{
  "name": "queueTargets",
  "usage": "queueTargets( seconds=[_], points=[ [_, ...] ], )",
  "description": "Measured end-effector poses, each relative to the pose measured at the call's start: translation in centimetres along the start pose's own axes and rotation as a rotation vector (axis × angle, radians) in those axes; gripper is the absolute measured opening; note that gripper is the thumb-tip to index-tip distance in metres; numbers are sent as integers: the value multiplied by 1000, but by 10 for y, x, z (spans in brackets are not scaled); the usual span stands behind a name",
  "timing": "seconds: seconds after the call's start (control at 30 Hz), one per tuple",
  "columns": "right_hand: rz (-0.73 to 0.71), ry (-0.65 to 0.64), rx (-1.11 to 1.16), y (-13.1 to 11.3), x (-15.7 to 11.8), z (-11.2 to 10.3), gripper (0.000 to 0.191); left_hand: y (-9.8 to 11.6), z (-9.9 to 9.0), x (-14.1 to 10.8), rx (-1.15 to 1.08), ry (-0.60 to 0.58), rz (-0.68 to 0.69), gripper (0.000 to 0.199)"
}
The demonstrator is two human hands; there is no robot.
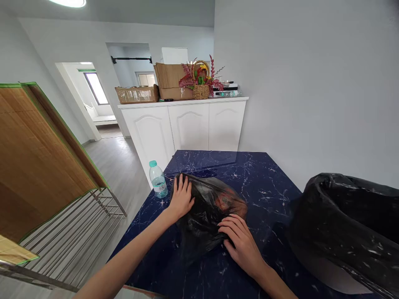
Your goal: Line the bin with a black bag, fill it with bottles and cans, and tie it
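A black plastic bag [204, 224] lies crumpled on the dark blue marbled table [262, 178]. Something reddish-orange shows faintly through its right part, but I cannot make out what it is. My left hand [181, 200] rests on the bag's upper left part, fingers spread and stretched out. Against the lower right of the bag lies my right hand [241, 240], its fingers slightly bent over the plastic and its thumb apart. A clear water bottle [158, 180] with a teal cap stands upright just left of my left hand.
At the right stands a bin [330, 270] lined with a black bag. Behind the table, a white cabinet [190, 124] carries cardboard boxes [137, 94] and a flower basket [201, 91]. A metal rack [84, 232] with a bamboo mat [40, 158] is at the left.
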State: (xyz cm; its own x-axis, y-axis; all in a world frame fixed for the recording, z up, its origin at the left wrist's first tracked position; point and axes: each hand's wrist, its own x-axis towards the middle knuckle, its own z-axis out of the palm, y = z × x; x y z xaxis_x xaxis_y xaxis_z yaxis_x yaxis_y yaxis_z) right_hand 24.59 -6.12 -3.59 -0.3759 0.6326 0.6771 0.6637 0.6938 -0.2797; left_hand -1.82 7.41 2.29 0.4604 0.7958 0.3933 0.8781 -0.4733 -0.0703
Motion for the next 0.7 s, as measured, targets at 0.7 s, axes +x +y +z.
queueTargets(
  seconds=[0.7],
  points=[
    [37,11,87,-7,5,-2,52,-3,10,-48,-10,-42,-59,56]
  ],
)
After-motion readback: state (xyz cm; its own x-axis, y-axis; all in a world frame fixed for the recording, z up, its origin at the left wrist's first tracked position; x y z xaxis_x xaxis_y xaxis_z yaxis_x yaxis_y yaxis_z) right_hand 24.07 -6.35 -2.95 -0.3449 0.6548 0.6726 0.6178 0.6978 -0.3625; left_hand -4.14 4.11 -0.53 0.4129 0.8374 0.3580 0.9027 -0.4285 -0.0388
